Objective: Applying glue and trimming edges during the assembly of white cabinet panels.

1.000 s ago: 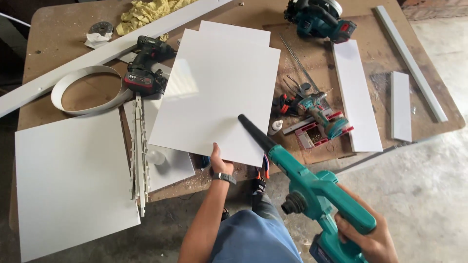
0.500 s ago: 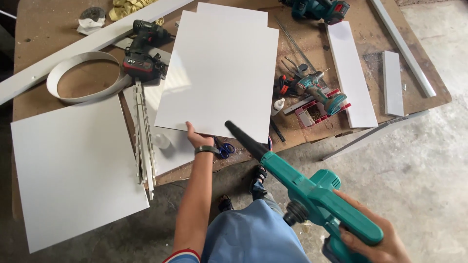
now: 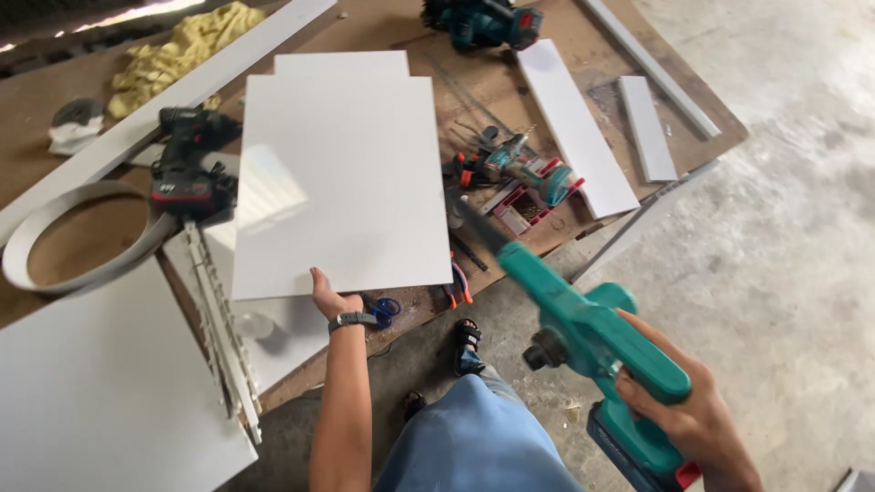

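Bright daylight, glare on the white panel (image 3: 342, 182) (blower nozzle (image 3: 478, 228) motion-blurred).

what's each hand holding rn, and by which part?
Left hand grips the white panel at its near bottom edge. Right hand holds the teal cordless blower by its rear handle, nozzle aimed toward the bench.

Left hand (image 3: 330, 297) outstretched, right hand (image 3: 694, 421) clenched

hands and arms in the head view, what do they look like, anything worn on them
Both arms are bare with no sleeves showing and no gloves. The left hand has a dark wristband or watch with a pale face strapped around its wrist. The right hand shows nothing worn in what is visible; its wrist runs out of the picture.
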